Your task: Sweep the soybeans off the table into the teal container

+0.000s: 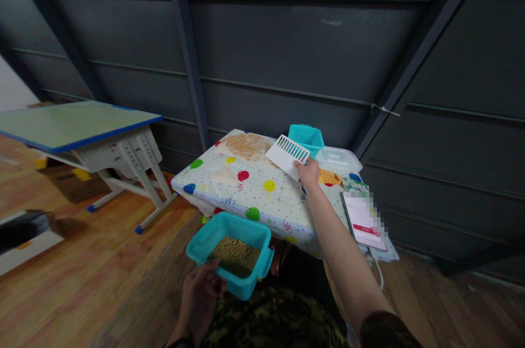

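Observation:
My left hand grips the near edge of a teal plastic box partly filled with small greenish-tan beans, held below the table's front edge. My right hand reaches out over the table and is closed on a white slotted scoop, lifted a little above the cloth. Beyond the scoop a heap of tan grain lies on the balloon-patterned tablecloth.
A second teal box and a white lid stand at the table's far side, with an orange cloth beside them. A booklet lies at the right edge. A green-topped desk stands left on the wooden floor.

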Action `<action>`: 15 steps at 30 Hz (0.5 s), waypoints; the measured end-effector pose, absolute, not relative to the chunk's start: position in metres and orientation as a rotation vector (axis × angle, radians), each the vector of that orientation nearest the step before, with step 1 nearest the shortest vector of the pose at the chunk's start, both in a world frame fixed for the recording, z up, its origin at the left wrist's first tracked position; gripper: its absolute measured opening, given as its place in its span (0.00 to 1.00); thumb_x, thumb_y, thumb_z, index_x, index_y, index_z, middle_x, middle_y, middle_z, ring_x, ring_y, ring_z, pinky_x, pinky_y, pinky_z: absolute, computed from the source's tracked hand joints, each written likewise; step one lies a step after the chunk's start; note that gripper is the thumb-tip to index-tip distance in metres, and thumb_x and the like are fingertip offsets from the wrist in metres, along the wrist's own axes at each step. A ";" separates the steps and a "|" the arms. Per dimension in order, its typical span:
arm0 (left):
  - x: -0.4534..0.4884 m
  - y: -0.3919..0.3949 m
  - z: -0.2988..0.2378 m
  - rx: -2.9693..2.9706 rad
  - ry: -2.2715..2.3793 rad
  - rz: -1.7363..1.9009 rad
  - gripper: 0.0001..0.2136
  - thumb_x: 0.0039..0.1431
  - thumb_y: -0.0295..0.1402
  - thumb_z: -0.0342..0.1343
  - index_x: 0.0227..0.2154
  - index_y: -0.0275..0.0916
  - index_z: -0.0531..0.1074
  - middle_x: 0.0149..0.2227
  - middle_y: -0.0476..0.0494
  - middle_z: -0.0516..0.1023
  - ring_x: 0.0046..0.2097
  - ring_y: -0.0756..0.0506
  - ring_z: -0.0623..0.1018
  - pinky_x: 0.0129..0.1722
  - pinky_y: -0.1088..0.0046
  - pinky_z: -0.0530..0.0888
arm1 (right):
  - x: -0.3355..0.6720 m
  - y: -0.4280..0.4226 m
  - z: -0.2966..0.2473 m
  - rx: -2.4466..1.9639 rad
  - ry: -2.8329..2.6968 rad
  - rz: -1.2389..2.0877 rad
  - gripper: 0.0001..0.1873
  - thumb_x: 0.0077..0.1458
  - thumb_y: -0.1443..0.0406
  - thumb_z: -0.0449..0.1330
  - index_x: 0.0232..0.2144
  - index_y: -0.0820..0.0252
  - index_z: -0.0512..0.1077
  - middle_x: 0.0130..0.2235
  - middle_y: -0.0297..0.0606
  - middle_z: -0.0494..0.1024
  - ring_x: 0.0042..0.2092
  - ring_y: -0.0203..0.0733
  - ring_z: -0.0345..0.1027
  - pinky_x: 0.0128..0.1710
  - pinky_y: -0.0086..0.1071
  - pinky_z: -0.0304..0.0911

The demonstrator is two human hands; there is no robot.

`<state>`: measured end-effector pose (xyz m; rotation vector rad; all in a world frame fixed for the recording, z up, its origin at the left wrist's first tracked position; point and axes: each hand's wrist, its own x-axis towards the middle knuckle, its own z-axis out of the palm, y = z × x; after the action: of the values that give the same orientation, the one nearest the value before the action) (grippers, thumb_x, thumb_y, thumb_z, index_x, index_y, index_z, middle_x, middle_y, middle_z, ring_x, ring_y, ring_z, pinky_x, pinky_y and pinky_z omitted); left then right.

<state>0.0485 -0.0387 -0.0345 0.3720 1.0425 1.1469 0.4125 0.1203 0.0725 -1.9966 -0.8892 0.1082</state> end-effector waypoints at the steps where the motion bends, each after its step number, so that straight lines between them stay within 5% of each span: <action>1: 0.049 -0.039 -0.033 0.369 1.047 1.151 0.14 0.34 0.36 0.77 0.19 0.39 0.76 0.15 0.51 0.75 0.16 0.48 0.74 0.15 0.74 0.69 | 0.411 0.120 0.073 -1.990 -0.888 0.102 0.19 0.58 0.63 0.65 0.50 0.65 0.82 0.50 0.54 0.87 0.49 0.57 0.82 0.50 0.42 0.72; 15: 0.049 -0.041 -0.027 0.354 1.045 1.134 0.15 0.34 0.36 0.78 0.19 0.39 0.75 0.15 0.50 0.76 0.17 0.47 0.75 0.15 0.73 0.69 | 0.384 0.120 0.071 -1.829 -1.111 0.082 0.13 0.60 0.61 0.64 0.44 0.60 0.80 0.40 0.46 0.87 0.41 0.52 0.79 0.44 0.38 0.68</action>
<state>0.0494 -0.0411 -0.0270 0.3537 1.0450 1.1336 0.3844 0.1205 0.0708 -1.8291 -1.1111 0.0816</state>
